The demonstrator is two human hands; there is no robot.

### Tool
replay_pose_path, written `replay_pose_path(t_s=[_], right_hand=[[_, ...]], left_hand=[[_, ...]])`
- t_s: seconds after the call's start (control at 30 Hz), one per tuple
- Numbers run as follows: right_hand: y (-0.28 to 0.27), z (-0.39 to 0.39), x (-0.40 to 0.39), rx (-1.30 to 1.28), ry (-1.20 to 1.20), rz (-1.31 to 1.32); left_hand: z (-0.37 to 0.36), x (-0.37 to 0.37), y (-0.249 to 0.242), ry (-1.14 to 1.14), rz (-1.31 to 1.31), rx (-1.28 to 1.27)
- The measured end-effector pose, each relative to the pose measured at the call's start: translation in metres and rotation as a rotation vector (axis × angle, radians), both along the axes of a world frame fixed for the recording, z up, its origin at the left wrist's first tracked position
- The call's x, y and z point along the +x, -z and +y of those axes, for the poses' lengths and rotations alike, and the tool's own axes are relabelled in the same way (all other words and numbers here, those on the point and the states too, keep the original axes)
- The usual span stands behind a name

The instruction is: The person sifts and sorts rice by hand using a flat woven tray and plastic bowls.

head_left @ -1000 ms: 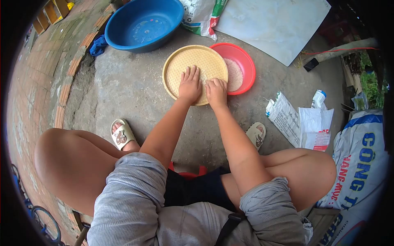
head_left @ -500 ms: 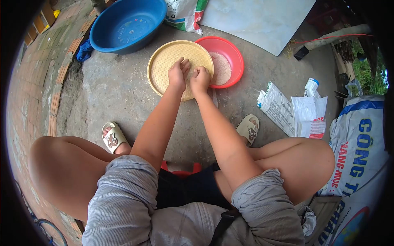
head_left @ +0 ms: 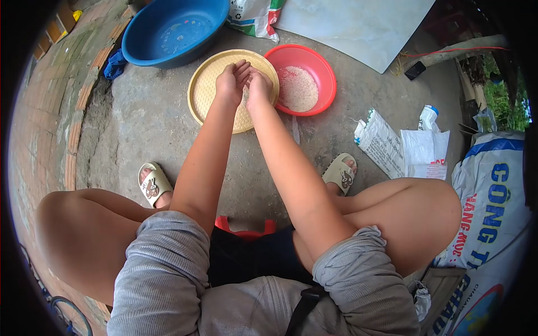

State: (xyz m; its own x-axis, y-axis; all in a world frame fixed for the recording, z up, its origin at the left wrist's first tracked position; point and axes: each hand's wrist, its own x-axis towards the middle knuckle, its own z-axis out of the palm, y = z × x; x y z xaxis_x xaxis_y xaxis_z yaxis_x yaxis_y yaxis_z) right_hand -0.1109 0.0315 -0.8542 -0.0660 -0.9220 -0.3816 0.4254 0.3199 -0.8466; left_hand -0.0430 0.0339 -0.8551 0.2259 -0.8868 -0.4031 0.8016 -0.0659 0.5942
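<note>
Over a round yellow woven tray, my left hand is cupped with its palm partly showing and its fingers loosely extended. My right hand is beside it, also cupped and open, and the two meet at the fingers. Whether any grains lie in the palms is too small to tell. Touching the tray's right side is a red basin with pale, rice-like grains in it.
A large blue basin stands at the upper left near a blue cloth. Beyond the tray are a printed bag and a pale flat sheet. White packaging and large sacks lie at the right.
Both hands have moved up and left, drawn together and opened into a cupped pose. The tray appears farther left, and more of the red basin and its grains now shows.
</note>
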Motion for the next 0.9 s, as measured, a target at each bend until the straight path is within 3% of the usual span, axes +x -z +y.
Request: replay_pose_path(t_s=[0.03, 0.1, 0.13, 0.17, 0.23, 0.3, 0.5, 0.57, 0.63, 0.7, 0.77, 0.9], right_hand=[[-0.002, -0.004, 0.000, 0.133, 0.091, -0.151], [0.025, -0.020, -0.005, 0.166, -0.018, -0.405], [0.024, -0.025, -0.004, 0.156, -0.035, -0.405], [0.025, -0.027, -0.004, 0.146, -0.052, -0.404], [0.025, -0.028, -0.017, 0.137, -0.079, -0.707], [0.030, -0.030, -0.031, 0.060, -0.177, -0.752], [0.006, -0.041, -0.050, 0.016, -0.277, -0.529], [0.003, -0.044, -0.056, -0.058, -0.334, -0.442], [-0.011, -0.038, -0.059, 0.137, -0.148, -0.607], [-0.001, -0.031, -0.063, 0.134, -0.152, -0.563], [0.012, -0.027, -0.069, 0.189, -0.210, -0.386], [0.014, -0.023, -0.069, 0.161, -0.185, -0.405]], left_hand=[[0.001, -0.001, -0.003, -0.001, -0.001, 0.002], [0.001, -0.012, -0.016, 0.034, -0.368, 0.022], [0.005, -0.018, -0.023, 0.130, -0.552, 0.043], [0.006, -0.025, -0.031, 0.369, -0.726, 0.021], [0.002, -0.043, -0.022, 0.443, -1.199, -0.044], [0.003, -0.046, -0.024, 0.631, -1.351, -0.131], [0.006, -0.022, -0.043, 0.723, -1.637, -0.041], [0.005, 0.003, -0.049, 0.683, -2.084, 0.152], [-0.008, 0.040, -0.034, 0.528, -1.996, 0.309], [-0.011, 0.075, -0.025, 0.452, -1.937, 0.308], [-0.013, 0.097, -0.008, 0.326, -1.891, 0.182], [0.008, 0.096, -0.002, 0.312, -1.747, 0.083]])
